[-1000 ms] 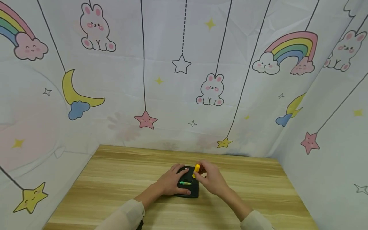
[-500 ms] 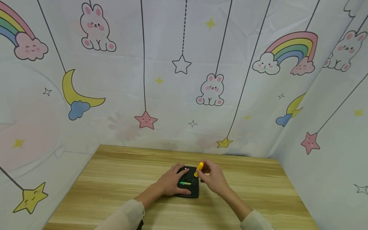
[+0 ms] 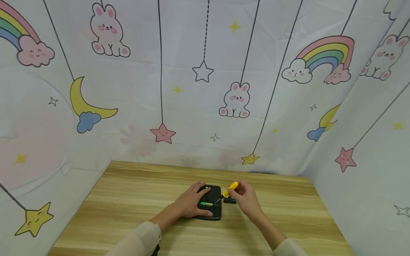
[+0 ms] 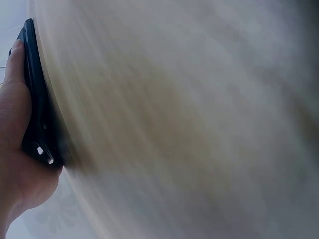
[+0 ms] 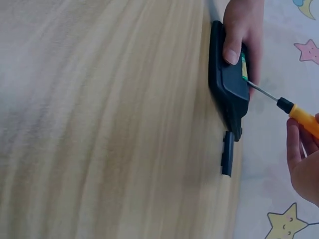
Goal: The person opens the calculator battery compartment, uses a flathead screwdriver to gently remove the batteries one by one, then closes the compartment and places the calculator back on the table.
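Screwdriver tip at the end of a small green battery

The black device lies flat on the wood-grained surface, just in front of the person; the left hand presses it down, fingers spread across its upturned face, thumb laid toward the near edge. A green battery sits in that face; the right hand pinches the yellow handle of a screwdriver between thumb and fingers, the shaft slanting down to the battery's right end; from here I cannot tell whether the tip truly touches it. A small black piece, perhaps a cover, lies just to the right of the device, on the same surface; behind it all hangs a white curtain printed with rabbits and stars.

The device looks light, stiff and smooth, apt to slide unless pinned, so a flat palm on its left side seems the sound hold; the battery looks small, hard and slippery, best taken by its ends; the screwdriver seems light and rigid, best gripped by the handle; its narrow tip could scratch the battery's wrapper.
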`<state>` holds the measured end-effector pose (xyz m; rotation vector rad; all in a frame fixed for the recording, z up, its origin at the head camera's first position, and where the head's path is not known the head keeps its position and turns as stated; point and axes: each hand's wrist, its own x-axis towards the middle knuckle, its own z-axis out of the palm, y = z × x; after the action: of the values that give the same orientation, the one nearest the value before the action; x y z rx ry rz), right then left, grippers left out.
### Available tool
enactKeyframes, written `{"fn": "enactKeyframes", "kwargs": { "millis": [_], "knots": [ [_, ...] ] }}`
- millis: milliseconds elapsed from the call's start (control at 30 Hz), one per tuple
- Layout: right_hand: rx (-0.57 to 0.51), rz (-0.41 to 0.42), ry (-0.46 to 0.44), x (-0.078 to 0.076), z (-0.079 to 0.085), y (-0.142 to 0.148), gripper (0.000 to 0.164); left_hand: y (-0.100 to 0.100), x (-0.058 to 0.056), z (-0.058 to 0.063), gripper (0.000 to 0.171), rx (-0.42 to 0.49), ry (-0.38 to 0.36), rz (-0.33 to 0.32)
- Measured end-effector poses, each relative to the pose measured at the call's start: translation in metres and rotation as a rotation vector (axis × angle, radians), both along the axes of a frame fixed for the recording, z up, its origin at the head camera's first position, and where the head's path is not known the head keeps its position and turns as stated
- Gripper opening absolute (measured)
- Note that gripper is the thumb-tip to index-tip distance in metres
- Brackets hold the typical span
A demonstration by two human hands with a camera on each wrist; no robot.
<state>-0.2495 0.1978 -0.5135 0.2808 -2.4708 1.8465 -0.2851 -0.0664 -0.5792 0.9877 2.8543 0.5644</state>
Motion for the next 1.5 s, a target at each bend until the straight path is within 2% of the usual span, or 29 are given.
{"fn": "enactKeyframes", "kwargs": {
  "millis": [133,333,467,600,800,900,1033,1300,1500],
  "knots": [
    [-0.065,-0.025,-0.052,0.002,-0.003,0.004,0.015,0.0,-0.001,0.001,0.101,0.005,-0.004,-0.005],
    [-0.108,-0.05,-0.091,-0.001,-0.007,0.009,0.02,-0.001,-0.003,0.0,0.102,-0.003,-0.003,0.003],
    [-0.12,-0.072,-0.1,-0.001,-0.009,0.01,0.017,-0.001,-0.003,-0.002,0.102,-0.005,0.003,-0.009],
    [-0.024,-0.062,-0.026,0.001,-0.004,0.006,0.013,-0.001,-0.002,-0.002,0.102,0.0,-0.002,-0.015],
    [0.205,-0.009,0.184,0.007,0.01,-0.007,0.009,0.0,-0.001,0.0,0.101,-0.005,0.001,-0.009],
    [0.24,0.004,0.225,0.009,0.012,-0.012,0.01,0.0,-0.001,0.0,0.1,-0.006,-0.005,-0.004],
    [0.17,-0.014,0.161,0.008,0.007,-0.009,0.012,0.0,-0.001,0.0,0.101,-0.005,-0.01,0.004],
    [-0.064,-0.092,-0.057,0.003,-0.005,0.003,0.019,0.0,-0.001,0.001,0.101,-0.012,-0.005,0.004],
    [-0.16,-0.104,-0.126,0.001,-0.008,0.007,0.021,0.001,-0.001,0.001,0.101,-0.011,-0.007,0.004]
  ]
}}
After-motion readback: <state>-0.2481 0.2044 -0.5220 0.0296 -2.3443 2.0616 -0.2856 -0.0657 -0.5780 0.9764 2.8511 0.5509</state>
